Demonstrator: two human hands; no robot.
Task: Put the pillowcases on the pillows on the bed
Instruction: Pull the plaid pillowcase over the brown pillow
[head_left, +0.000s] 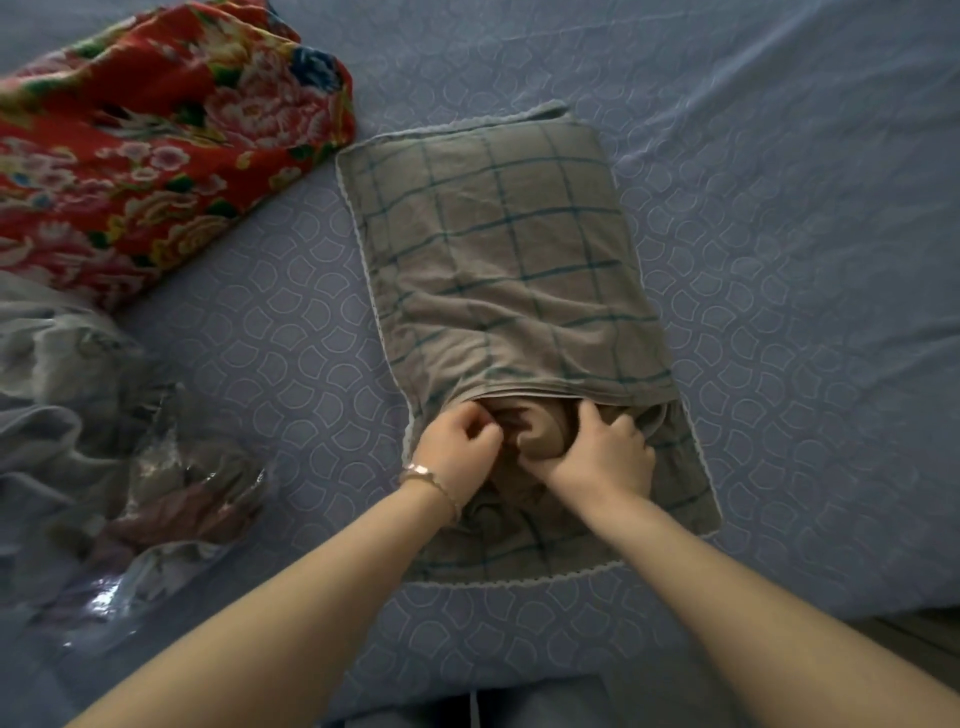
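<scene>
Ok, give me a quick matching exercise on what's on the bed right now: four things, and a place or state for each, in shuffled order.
1 checked pillowcase
2 pillow
3 red floral cloth
4 clear plastic bag

A crumpled, lower left of view
B middle of the bed, lace-trimmed
C top left of view
D tan end poking out of an opening

Pairs: 1-B; 2-D; 3-C; 4-A
</scene>
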